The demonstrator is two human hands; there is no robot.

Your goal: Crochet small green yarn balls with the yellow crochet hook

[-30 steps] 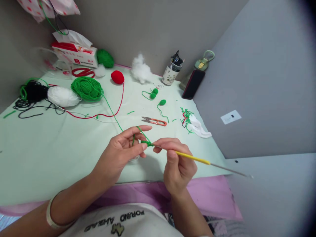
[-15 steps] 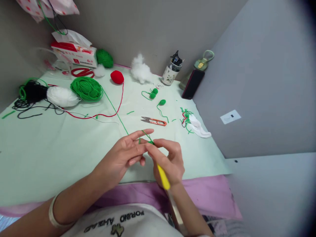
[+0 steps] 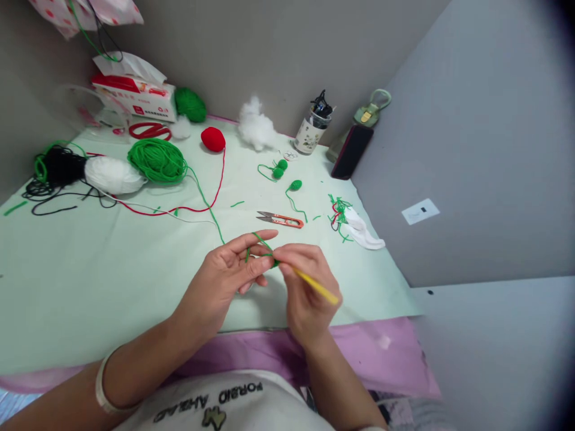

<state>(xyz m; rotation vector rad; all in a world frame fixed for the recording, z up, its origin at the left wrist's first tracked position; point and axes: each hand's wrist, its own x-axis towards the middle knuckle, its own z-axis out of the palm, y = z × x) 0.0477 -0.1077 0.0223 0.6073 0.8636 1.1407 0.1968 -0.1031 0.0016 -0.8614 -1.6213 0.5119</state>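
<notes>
My left hand (image 3: pixel 224 272) pinches a small bit of green crochet work (image 3: pixel 269 258), with the green yarn strand (image 3: pixel 204 200) looped over its index finger. That strand runs back to a green yarn skein (image 3: pixel 157 160) on the table. My right hand (image 3: pixel 305 287) grips a yellow-handled crochet hook (image 3: pixel 317 287), whose tip meets the green work between the two hands. Both hands hover above the table's near edge.
On the pale green tablecloth (image 3: pixel 90 269) lie orange thread snips (image 3: pixel 281 219), white yarn (image 3: pixel 110 175), black yarn (image 3: pixel 60 167), a red ball (image 3: pixel 212 139), stuffing (image 3: pixel 257 127), small green crocheted pieces (image 3: pixel 278 170), a tissue box (image 3: pixel 135 99), a jar (image 3: pixel 312 131) and a phone (image 3: pixel 351 152). A grey wall stands right.
The hook's handle swung from pointing right, down toward my body, then partly back out to the right. My hands stayed together on the green work; the yarn strand shifted slightly.
</notes>
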